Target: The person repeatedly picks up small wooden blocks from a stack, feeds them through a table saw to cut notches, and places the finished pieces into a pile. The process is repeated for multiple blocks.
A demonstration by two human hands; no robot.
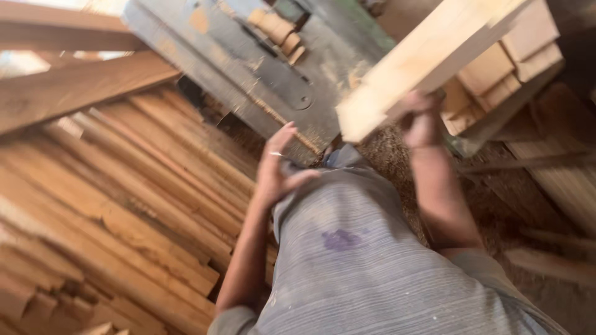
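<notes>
My right hand [422, 121] grips the near end of a pale wooden plank [416, 62], which slants up to the top right over the saw table. With its fingers spread and a ring on one finger, my left hand [276, 167] holds nothing and hovers by the near edge of the grey metal saw table [248, 68]. My grey striped shirt [360, 260] fills the lower middle. The picture is motion-blurred.
A big pile of rough wooden slats [118, 205] lies to the left. Stacked pale wood blocks [503, 68] sit at the upper right. Small wooden pieces [279, 31] rest on the saw table. Sawdust [496, 205] covers the floor on the right.
</notes>
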